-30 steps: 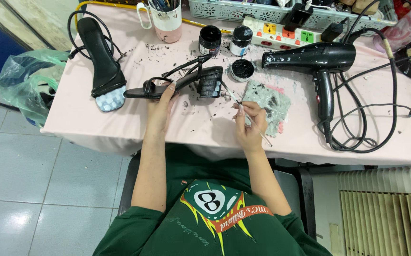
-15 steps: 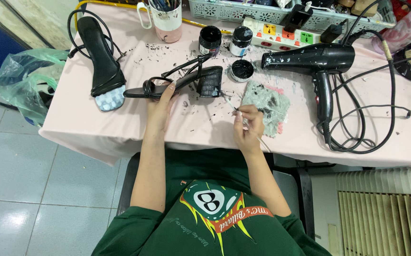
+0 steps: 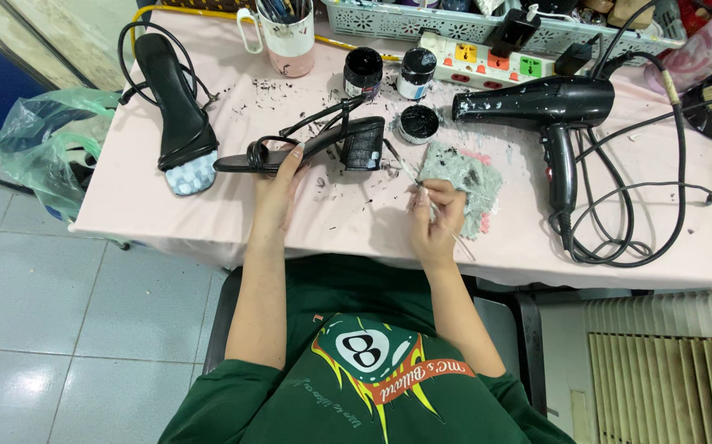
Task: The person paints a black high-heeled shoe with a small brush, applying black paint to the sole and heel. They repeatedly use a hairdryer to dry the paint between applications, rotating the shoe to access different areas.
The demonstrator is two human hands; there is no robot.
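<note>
My left hand [image 3: 277, 187] holds down a black strappy high-heeled sandal [image 3: 315, 145] lying on its side on the pink table [image 3: 126, 197], fingers on its sole near the toe. My right hand [image 3: 436, 215] grips a thin paintbrush [image 3: 432, 205] whose tip points up-left toward the sandal's block heel. A paint-stained grey rag [image 3: 464, 177] lies just right of that hand. An open pot of black paint [image 3: 418, 123] stands behind the heel, with two capped jars [image 3: 362, 72] farther back.
A second black sandal [image 3: 173, 107] lies at the table's left. A black hair dryer [image 3: 547, 107] with a coiled cable [image 3: 635, 214] sits at the right. A mug of tools [image 3: 288, 33], a power strip [image 3: 496, 57] and a basket line the back. A green bag [image 3: 39, 148] hangs left.
My right hand with the brush has shifted slightly left and toward the sandal's heel. The left hand keeps its hold on the sandal.
</note>
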